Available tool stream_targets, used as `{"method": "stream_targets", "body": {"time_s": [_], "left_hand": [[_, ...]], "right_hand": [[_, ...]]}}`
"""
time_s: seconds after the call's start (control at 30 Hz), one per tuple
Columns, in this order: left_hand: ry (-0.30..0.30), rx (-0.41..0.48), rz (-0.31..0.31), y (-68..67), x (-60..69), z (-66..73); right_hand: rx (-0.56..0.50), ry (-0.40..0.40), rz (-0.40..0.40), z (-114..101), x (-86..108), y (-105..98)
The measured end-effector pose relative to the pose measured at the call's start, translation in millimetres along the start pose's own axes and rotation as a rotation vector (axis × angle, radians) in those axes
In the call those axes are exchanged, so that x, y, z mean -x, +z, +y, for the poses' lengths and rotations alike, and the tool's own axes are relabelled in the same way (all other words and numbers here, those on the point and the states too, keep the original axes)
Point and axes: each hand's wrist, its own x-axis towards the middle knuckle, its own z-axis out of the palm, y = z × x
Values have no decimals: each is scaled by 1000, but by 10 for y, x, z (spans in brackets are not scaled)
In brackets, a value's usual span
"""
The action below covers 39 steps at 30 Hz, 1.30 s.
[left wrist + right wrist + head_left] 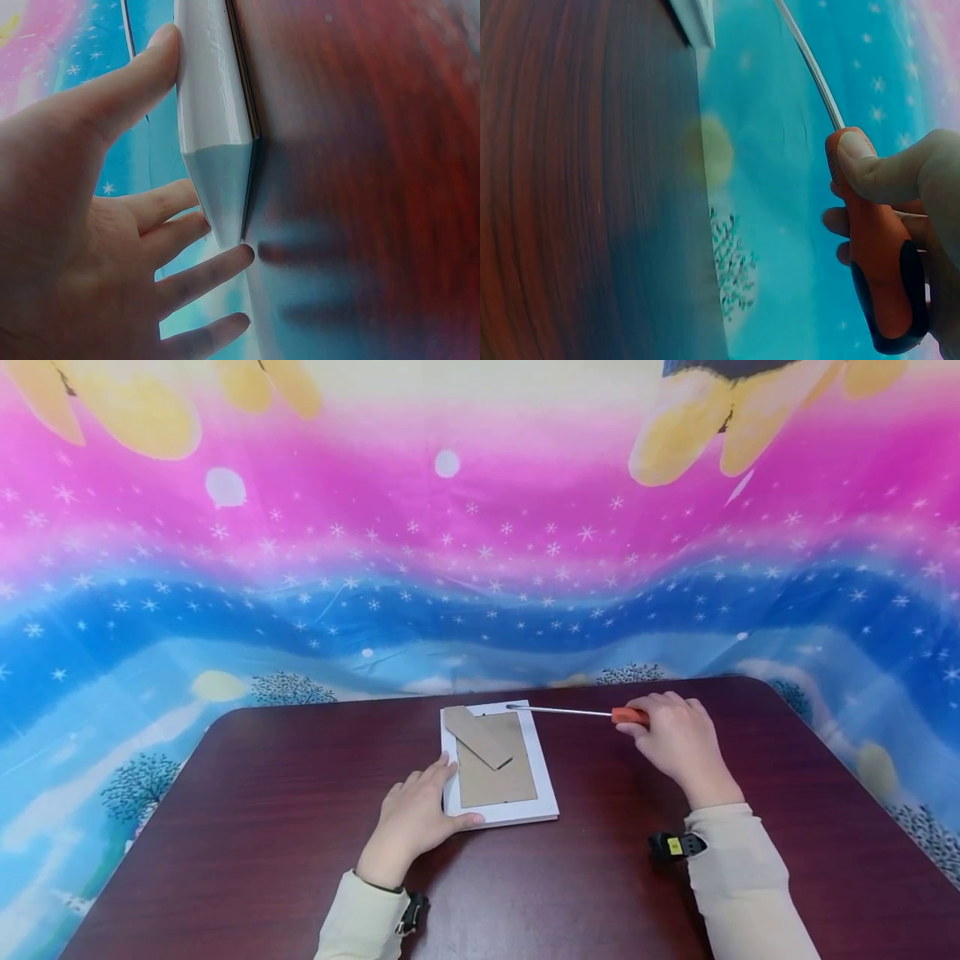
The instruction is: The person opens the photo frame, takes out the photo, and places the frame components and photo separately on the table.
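A white photo frame (543, 781) lies face down on the table, with a brown backing board (498, 785) and a folded-down stand leg (478, 740) on its back. My left hand (416, 810) rests at its near left corner. Thumb and fingers are spread and mostly straight, the thumb touching the near edge and fingertips the left side. My right hand (678, 735) grips a screwdriver by its orange and black handle (881, 240). The metal shaft (566, 711) points left, its tip over the frame's far border; whether it touches cannot be told.
The dark red-brown wooden table (270, 827) has rounded far corners. Right behind it hangs a colourful printed cloth (480, 568) with snowflakes and trees. Both wrists wear black straps (675, 846) over light sleeves.
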Motion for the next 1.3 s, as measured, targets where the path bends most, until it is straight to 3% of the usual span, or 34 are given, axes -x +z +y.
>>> {"method": "stream_targets", "body": {"time_s": [0.63, 1.3], "left_hand": [[4, 2, 0, 1, 11, -4], [7, 3, 0, -9, 18, 7]], "right_hand": [[-62, 149, 3, 534, 182, -129], [-120, 322, -88, 984, 392, -112]]}}
